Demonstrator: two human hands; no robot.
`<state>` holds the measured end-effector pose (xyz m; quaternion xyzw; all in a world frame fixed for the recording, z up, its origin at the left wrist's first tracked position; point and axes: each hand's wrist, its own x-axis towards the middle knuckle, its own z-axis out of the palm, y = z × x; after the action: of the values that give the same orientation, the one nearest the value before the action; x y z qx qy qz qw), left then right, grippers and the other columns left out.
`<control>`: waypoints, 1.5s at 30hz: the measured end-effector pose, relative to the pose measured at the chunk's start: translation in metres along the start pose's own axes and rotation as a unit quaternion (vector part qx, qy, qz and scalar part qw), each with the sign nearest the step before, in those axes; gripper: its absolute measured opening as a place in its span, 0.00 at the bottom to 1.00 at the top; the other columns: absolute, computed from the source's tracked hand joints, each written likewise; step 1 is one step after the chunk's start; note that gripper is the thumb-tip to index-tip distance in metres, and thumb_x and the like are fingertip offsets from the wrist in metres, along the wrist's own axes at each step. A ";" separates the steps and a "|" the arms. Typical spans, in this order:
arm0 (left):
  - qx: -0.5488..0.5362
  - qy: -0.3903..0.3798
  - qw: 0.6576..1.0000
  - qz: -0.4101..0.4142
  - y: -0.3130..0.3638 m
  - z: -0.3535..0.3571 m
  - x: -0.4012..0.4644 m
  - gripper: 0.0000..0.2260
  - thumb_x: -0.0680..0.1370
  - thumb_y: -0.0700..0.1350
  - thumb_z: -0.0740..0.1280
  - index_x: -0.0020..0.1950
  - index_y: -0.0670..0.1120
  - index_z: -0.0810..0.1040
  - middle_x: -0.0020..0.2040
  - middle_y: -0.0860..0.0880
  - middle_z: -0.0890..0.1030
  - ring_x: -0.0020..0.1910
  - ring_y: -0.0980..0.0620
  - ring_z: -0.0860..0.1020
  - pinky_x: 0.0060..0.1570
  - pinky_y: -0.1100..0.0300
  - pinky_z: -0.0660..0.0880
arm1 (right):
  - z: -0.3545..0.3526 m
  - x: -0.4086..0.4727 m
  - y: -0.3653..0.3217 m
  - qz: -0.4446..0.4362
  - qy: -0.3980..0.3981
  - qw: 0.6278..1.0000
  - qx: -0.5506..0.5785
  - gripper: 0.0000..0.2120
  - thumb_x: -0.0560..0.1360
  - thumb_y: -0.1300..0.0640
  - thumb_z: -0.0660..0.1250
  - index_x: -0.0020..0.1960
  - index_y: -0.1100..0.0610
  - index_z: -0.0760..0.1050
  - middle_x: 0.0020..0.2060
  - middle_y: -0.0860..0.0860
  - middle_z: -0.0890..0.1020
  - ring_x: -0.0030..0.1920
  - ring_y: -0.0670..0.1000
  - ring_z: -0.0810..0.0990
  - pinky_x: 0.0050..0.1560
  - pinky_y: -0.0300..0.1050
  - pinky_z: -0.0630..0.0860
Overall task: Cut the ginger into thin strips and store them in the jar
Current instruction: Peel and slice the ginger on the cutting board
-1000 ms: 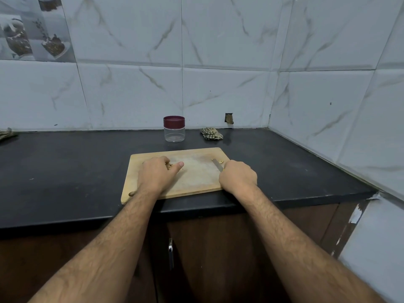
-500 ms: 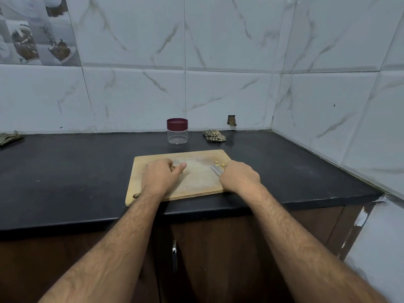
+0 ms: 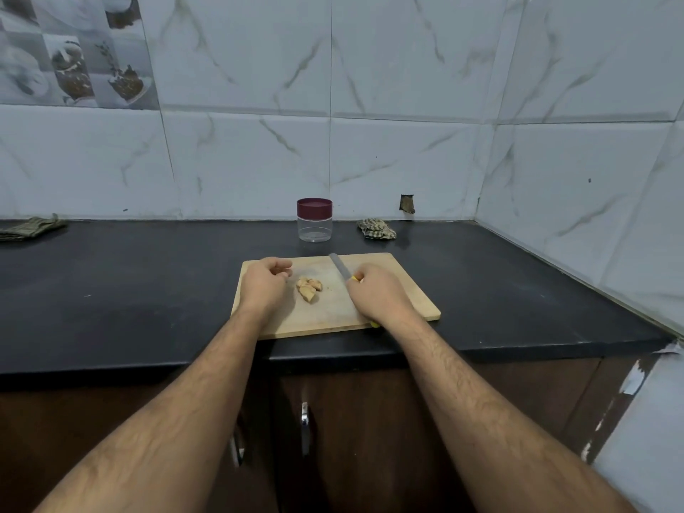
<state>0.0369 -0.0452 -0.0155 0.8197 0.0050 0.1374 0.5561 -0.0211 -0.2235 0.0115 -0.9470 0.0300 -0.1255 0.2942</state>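
— What lies on the black counter?
— A crumpled checked cloth at the back wall, near the corner; a second folded cloth at the counter's far left.
— Below the counter?
— Brown cabinet doors with metal handles.

Bare counter flanks the board; jar stands behind.
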 end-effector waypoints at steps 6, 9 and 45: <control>0.100 -0.019 0.994 0.040 0.005 -0.010 0.005 0.06 0.80 0.45 0.66 0.52 0.52 0.82 0.49 0.51 0.83 0.50 0.53 0.79 0.51 0.58 0.74 | 0.011 0.016 -0.002 0.022 0.001 0.993 0.120 0.06 0.76 0.59 0.59 0.43 0.56 0.74 0.36 0.48 0.76 0.41 0.51 0.75 0.35 0.45 0.67; 0.209 -0.003 0.977 0.030 0.010 -0.009 0.002 0.08 0.79 0.56 0.65 0.44 0.55 0.80 0.45 0.53 0.83 0.49 0.51 0.79 0.48 0.55 0.77 | 0.020 0.017 0.007 0.016 -0.003 0.990 0.138 0.11 0.73 0.60 0.59 0.31 0.56 0.68 0.26 0.52 0.74 0.28 0.52 0.74 0.33 0.47 0.71; 0.081 -0.168 0.981 -0.051 0.019 -0.005 0.017 0.04 0.80 0.45 0.68 0.51 0.45 0.81 0.40 0.47 0.82 0.34 0.53 0.79 0.33 0.60 0.76 | 0.031 0.021 0.027 0.001 0.001 0.978 0.207 0.08 0.73 0.59 0.60 0.36 0.55 0.66 0.28 0.51 0.73 0.22 0.49 0.75 0.31 0.49 0.75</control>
<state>0.0492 -0.0455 0.0066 0.8720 -0.0357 -0.0314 0.4873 0.0081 -0.2316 -0.0242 -0.8655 0.0045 -0.1301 0.4836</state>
